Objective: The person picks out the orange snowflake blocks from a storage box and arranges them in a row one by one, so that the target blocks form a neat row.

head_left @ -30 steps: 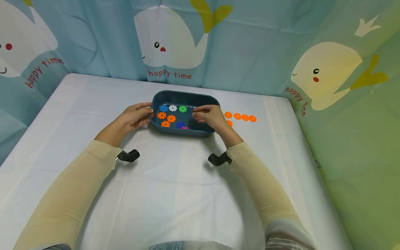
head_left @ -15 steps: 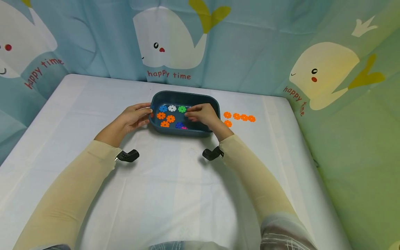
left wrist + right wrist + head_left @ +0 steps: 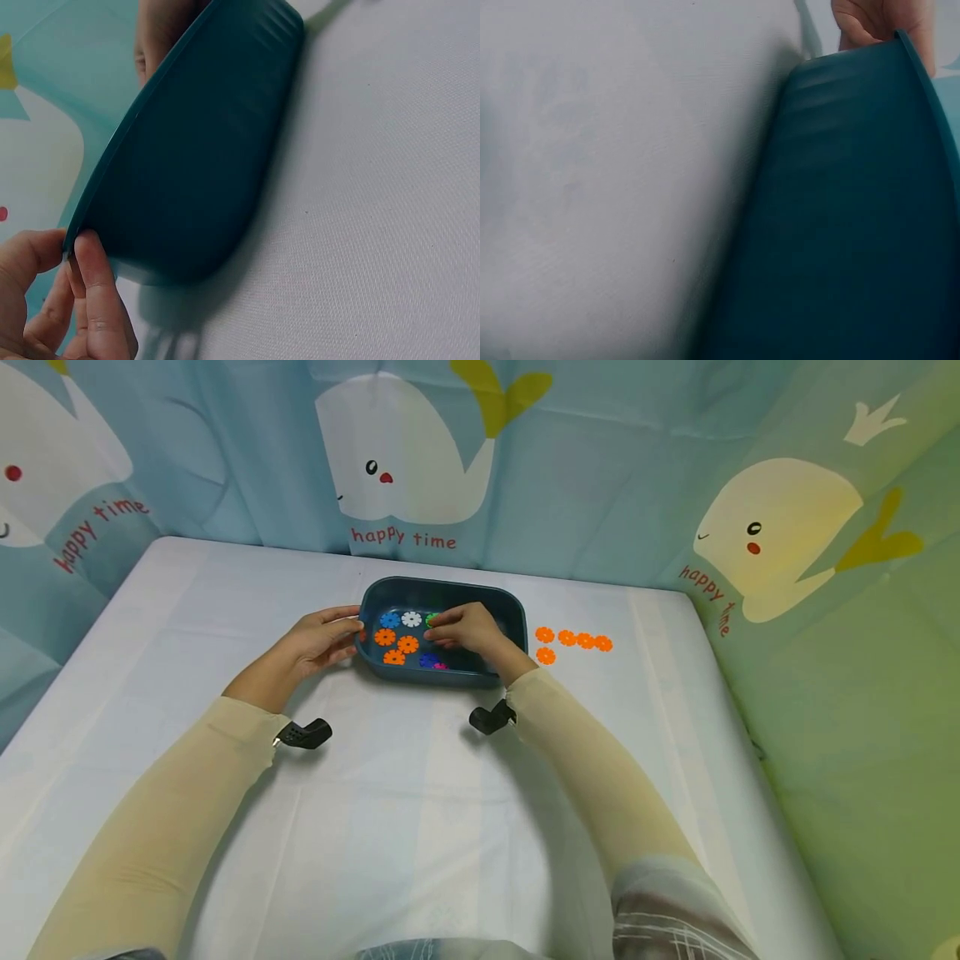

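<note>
My left hand (image 3: 321, 639) grips the left end of a dark teal plastic tub (image 3: 405, 673), thumb and fingers pinching its rim in the left wrist view. Inside the tub lie flat, notched plastic discs: a light blue disc (image 3: 390, 620), a white disc (image 3: 411, 619), orange discs (image 3: 407, 645), a dark blue disc (image 3: 428, 660) and a pink disc (image 3: 440, 666). My right hand (image 3: 471, 628) reaches over the tub, its loosely bent fingers close by the partly covered green disc (image 3: 431, 620). Nothing shows between those fingers. The tub wall hides this hand in the right wrist view.
Right of the tub, several orange discs (image 3: 585, 641) lie on the white tablecloth (image 3: 360, 827), most in a row and one nearer. A blue curtain (image 3: 600, 485) with whale prints hangs behind the table, and its green part (image 3: 847, 710) hangs at the right.
My right hand has moved left across the tub, from its right side to the green disc. My left hand keeps its grip on the rim, and the discs have stayed put.
</note>
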